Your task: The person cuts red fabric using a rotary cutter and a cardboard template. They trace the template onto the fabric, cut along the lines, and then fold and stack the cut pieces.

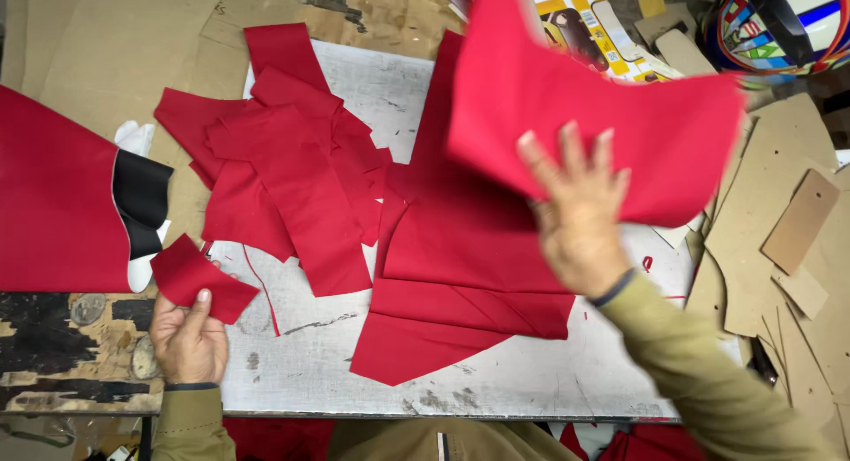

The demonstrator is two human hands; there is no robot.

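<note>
My left hand [188,339] grips a small red fabric scrap [199,279] at the near left edge of the white cutting board [531,372]. Raised above the board's right half, my right hand [577,215] holds up a large red fabric piece [611,98]. Under it a big folded red cloth [460,275] lies flat on the board. A heap of several red offcuts [283,160] covers the board's upper left.
A wide red fabric sheet [53,195] with a black piece [142,195] lies at the far left. Brown cardboard patterns [779,222] pile up at the right. A colourful helmet [779,23] and a printed box [589,27] sit at the back right.
</note>
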